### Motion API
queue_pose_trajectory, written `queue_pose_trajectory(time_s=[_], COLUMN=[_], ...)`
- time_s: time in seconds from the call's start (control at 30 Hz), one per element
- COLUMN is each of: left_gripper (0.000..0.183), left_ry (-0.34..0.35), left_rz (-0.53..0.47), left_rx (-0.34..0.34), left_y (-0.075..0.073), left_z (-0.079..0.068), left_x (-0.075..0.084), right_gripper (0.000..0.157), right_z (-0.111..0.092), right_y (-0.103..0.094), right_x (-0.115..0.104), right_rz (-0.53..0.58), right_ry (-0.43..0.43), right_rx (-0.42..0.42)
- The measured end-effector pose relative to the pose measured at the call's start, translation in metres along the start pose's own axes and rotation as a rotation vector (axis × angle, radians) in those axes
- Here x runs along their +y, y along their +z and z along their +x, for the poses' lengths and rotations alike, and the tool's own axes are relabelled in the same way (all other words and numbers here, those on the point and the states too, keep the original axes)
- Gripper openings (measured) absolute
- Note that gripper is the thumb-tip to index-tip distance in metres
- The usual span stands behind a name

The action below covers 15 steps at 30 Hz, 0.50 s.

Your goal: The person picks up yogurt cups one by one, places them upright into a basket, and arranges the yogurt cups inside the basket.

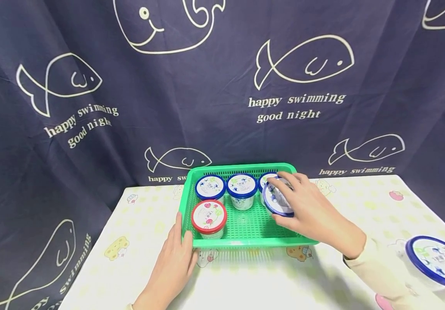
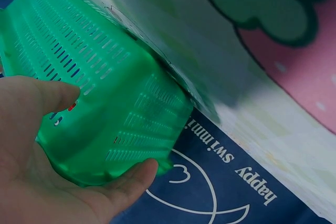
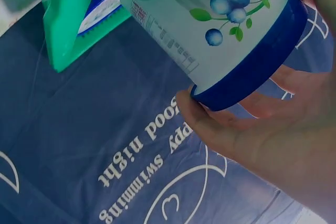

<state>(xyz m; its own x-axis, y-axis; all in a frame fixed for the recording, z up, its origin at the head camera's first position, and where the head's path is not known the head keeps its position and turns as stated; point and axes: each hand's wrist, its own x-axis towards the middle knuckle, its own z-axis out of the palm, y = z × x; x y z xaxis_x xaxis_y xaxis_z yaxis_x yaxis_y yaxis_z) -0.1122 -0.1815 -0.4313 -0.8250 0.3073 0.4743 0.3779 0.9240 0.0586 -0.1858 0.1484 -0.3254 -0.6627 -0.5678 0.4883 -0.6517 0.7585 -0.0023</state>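
Observation:
My right hand (image 1: 309, 211) holds a white yogurt cup (image 1: 278, 199) by its blue lid, over the right side of a green plastic basket (image 1: 245, 243). In the right wrist view, fingertips and thumb span the lid's rim, and blueberries are printed on the cup's side. My left hand (image 1: 173, 260) rests against the basket's front left corner, thumb on one outer side and fingers on the other. Inside the basket, blue-lidded cups stand along the back: one at left (image 1: 210, 187), one in the middle (image 1: 241, 186), one at right (image 1: 266, 180) partly hidden. A red-lidded cup (image 1: 209, 216) stands front left.
Another blue-lidded cup (image 1: 439, 261) stands on the table at the far right, beside my right sleeve (image 1: 385, 271). A patterned cloth covers the table (image 1: 129, 224). A dark blue curtain (image 1: 230, 107) with fish drawings hangs behind the basket.

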Motion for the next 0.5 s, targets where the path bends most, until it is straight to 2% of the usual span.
queue_pose_trajectory(time_s=[0.27, 0.5], left_gripper=[0.031, 0.032], left_ry=[-0.007, -0.015], left_rz=[0.008, 0.008], left_rx=[0.004, -0.015], left_y=[0.002, 0.001], left_z=[0.001, 0.0], left_x=[-0.001, 0.0], right_gripper=[0.077, 0.079], right_z=[0.007, 0.011], right_y=[0.01, 0.019], right_x=[-0.01, -0.02], right_rz=[0.061, 0.072], right_ry=[-0.018, -0.024], right_rx=[-0.049, -0.153])
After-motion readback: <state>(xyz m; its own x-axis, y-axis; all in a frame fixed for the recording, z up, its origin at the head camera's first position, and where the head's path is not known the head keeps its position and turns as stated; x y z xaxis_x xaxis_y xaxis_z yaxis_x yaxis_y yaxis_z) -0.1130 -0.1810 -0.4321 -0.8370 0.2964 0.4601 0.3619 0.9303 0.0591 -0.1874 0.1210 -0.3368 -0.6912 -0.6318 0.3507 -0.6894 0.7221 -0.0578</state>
